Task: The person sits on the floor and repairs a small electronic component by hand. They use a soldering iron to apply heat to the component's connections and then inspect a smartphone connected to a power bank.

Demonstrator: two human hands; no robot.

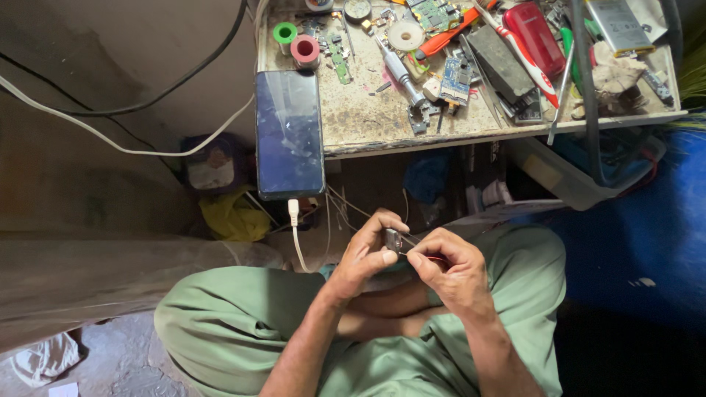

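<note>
Small metal part point(393, 240) sits pinched between both hands, low in the middle, right over the person's lap and green trousers point(243, 323). Going left to right: the left hand point(365, 257) comes up from the lower left with the wrist bent, fingers curled over the top of the part and thumb pressed under it, so it's clamped on it. The right hand point(452, 268) meets it from the other side, fingertips bunched in a pinch on something thin and reddish at the part's edge, can't tell exactly what. Up top, a dark phone point(289, 134) hangs over the left edge of the worn bench point(368, 117) with a white cable point(296, 235) plugged in. Behind it are a green spool point(284, 33) and a pink spool point(304, 50), further right a small blue circuit board point(456, 79) and a flat red case point(535, 35). The part itself looks greyish, shiny and tiny, mostly covered by fingers.
</note>
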